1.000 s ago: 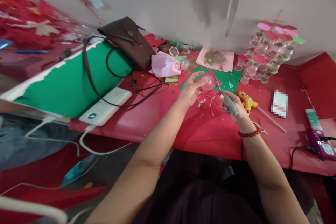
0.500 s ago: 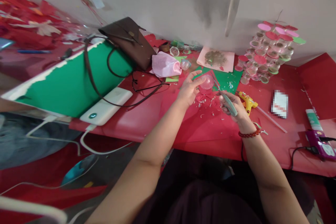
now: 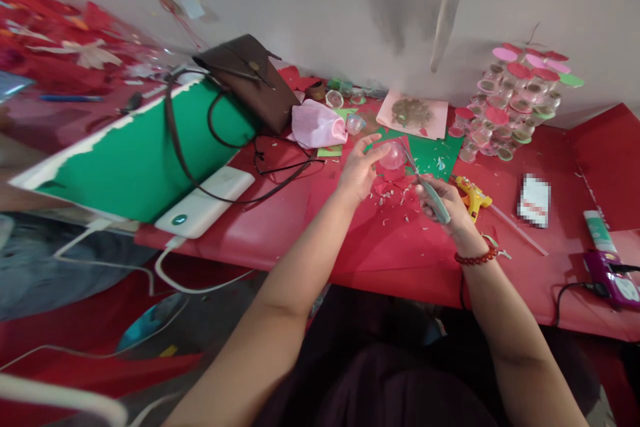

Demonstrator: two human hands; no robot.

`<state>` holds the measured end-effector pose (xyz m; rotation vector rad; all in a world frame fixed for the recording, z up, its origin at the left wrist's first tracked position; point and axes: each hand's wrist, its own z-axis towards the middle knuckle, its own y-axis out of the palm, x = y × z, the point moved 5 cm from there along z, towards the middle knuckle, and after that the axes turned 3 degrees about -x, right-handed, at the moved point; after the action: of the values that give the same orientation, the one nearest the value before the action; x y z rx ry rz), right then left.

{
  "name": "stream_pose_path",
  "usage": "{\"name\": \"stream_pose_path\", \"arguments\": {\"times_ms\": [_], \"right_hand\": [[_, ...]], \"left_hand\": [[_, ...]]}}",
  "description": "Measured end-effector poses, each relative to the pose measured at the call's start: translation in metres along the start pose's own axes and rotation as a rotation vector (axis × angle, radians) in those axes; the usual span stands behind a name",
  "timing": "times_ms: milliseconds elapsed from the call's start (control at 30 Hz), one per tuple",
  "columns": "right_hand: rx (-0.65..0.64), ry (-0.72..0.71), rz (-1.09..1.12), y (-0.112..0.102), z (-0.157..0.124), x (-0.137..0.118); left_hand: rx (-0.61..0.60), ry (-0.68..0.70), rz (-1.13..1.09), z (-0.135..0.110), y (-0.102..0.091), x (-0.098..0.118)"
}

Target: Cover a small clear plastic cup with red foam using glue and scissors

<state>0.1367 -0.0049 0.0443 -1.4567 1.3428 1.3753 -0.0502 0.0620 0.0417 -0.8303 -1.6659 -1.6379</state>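
Observation:
My left hand point(image 3: 358, 173) is closed on the side of a small clear plastic cup point(image 3: 393, 155), its round end facing me. Red paper point(image 3: 403, 143) shows around the cup's edge; whether it is stuck on I cannot tell. In my right hand point(image 3: 454, 205) is a pair of scissors point(image 3: 434, 197) with grey-green handles. Their blades point up and left, at the paper's right side beside the cup. Small paper scraps point(image 3: 385, 199) lie below both hands on a red sheet point(image 3: 370, 240).
A yellow glue gun point(image 3: 473, 196) with a glue stick lies right of my right hand. Stacked clear cups with coloured discs point(image 3: 517, 103) stand at the back right. At left are a brown bag point(image 3: 250, 80), a white power bank point(image 3: 207, 203) and a green board point(image 3: 135, 157).
The scissors and the cup hold nearly the same place, with only slight hand movement. The whole view has shifted a little.

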Motion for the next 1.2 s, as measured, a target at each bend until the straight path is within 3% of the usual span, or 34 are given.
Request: {"name": "stream_pose_path", "arguments": {"times_ms": [400, 767, 1200], "right_hand": [[0.022, -0.008, -0.043, 0.000, 0.002, 0.004], [0.120, -0.091, -0.067, -0.004, 0.006, 0.008], [0.033, -0.072, 0.024, -0.001, 0.002, -0.002]], "left_hand": [[0.045, 0.016, -0.015, 0.011, -0.014, -0.006], [-0.041, -0.089, -0.108, -0.005, 0.008, -0.008], [-0.125, -0.175, -0.044, -0.015, 0.019, -0.016]]}}
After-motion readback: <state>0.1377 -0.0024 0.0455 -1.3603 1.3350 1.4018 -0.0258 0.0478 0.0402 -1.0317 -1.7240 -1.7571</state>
